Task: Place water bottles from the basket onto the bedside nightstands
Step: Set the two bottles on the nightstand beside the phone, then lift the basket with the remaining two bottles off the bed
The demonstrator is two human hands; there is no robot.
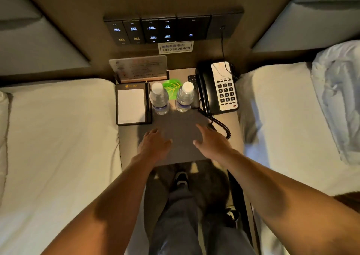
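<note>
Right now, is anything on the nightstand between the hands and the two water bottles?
Nothing visible. Bare tabletop separates the left hand from the left bottle and the right hand from the right bottle. The phone cord lies off to the right.

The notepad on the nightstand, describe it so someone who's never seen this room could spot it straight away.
Between the two white beds stands a grey nightstand. The notepad lies flat at its back left corner, beside the left bottle. It is the only flat white sheet in a black holder; the phone sits on the opposite side.
</note>
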